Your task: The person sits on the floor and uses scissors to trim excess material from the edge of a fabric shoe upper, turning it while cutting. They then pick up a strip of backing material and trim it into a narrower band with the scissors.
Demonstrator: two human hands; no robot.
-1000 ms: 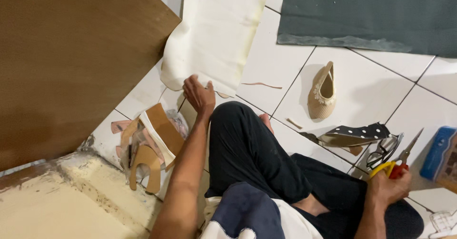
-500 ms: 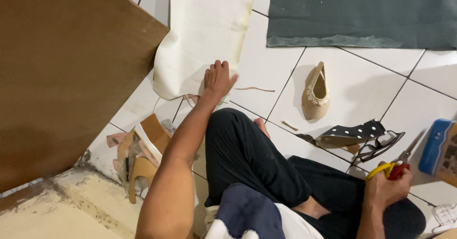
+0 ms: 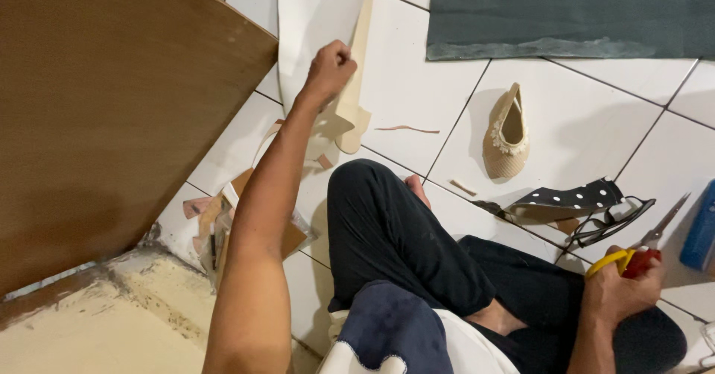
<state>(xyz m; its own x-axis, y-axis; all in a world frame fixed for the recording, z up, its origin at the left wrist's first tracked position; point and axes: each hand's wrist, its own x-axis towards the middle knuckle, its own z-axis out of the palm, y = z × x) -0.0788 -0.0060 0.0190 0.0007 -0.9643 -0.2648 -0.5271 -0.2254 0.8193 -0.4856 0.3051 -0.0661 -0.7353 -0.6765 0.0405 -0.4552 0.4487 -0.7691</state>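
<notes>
In the head view, the left hand (image 3: pixel 330 67) is clenched on the lower edge of a cream sheet (image 3: pixel 316 16) lying flat on the white tiled floor (image 3: pixel 417 98), beside a brown board (image 3: pixel 112 106). The sheet looks thin, light and floppy, likely to fold or crease, so a grip near its edge suits it. The right hand (image 3: pixel 618 292) is closed around scissors (image 3: pixel 639 251) with yellow and red handles. A beige shoe (image 3: pixel 506 134) lies well apart.

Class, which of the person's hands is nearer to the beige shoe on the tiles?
Left. The left hand grips the cream sheet, left of the beige shoe; the right hand holds scissors farther off, below it.
</notes>
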